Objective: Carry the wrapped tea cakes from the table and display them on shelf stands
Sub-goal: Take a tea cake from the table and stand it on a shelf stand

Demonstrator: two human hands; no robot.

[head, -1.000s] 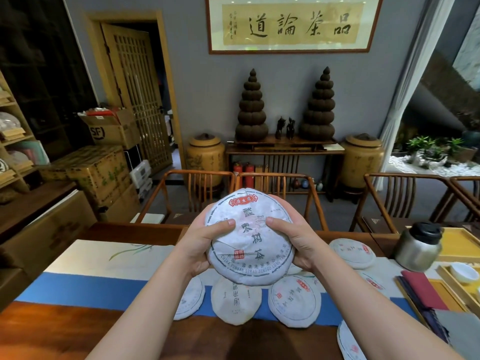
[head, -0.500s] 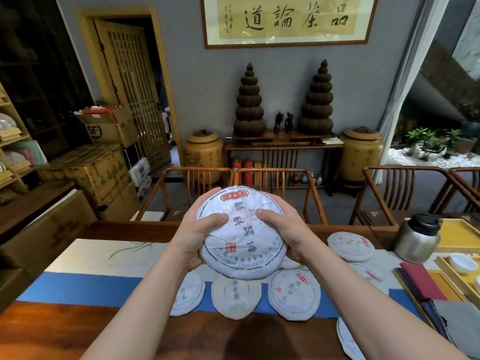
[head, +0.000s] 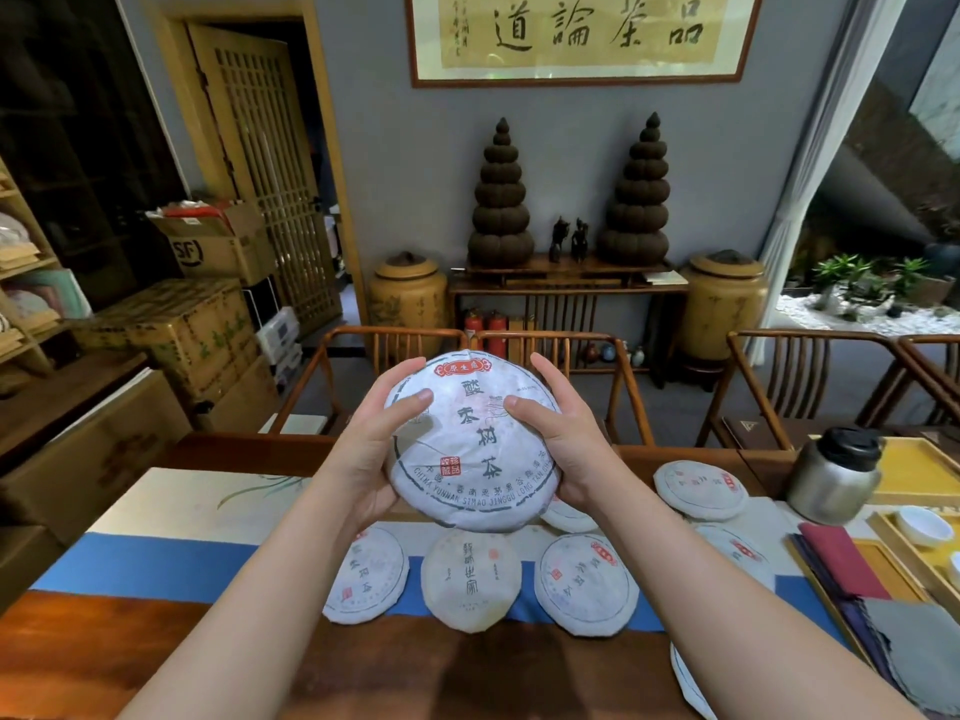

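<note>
A round tea cake (head: 470,444) in white paper with black characters and red seals is held upright above the table, its face toward me. My left hand (head: 371,452) grips its left edge, thumb on the front. My right hand (head: 558,441) grips its right edge the same way. Below it, several more wrapped tea cakes lie flat on the blue and cream runner (head: 140,563), among them one at the left (head: 366,582), one in the middle (head: 470,582) and one at the right (head: 587,584). Shelves with displayed cakes (head: 23,304) stand at the far left.
A steel flask (head: 836,475) and a yellow tea tray (head: 914,475) with white cups sit at the right, next to folded cloths (head: 852,563). Wooden chairs (head: 467,366) line the table's far side. Cardboard boxes (head: 171,324) are stacked at the left near a doorway.
The held tea cake has risen a little and turned slightly, both hands staying on its edges. The view has tilted slightly.
</note>
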